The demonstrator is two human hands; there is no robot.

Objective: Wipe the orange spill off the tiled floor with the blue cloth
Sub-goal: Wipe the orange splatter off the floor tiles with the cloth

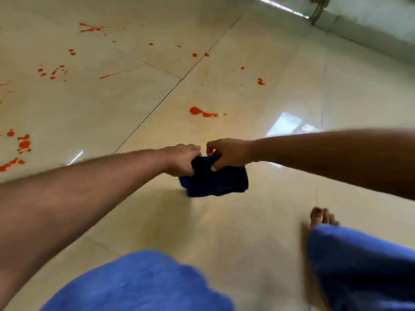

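Observation:
A dark blue cloth hangs bunched in mid-frame, above the beige tiled floor. My left hand grips its left upper edge and my right hand pinches its top right beside it. The two hands nearly touch. Orange spill lies scattered on the tiles beyond the cloth: a large blob just past my hands, small drops farther right, and smeared patches at the far left and top left.
My bare right foot stands on the floor at lower right, with blue trouser legs low in the frame. A pale wall base with a metal strip runs across the top right corner.

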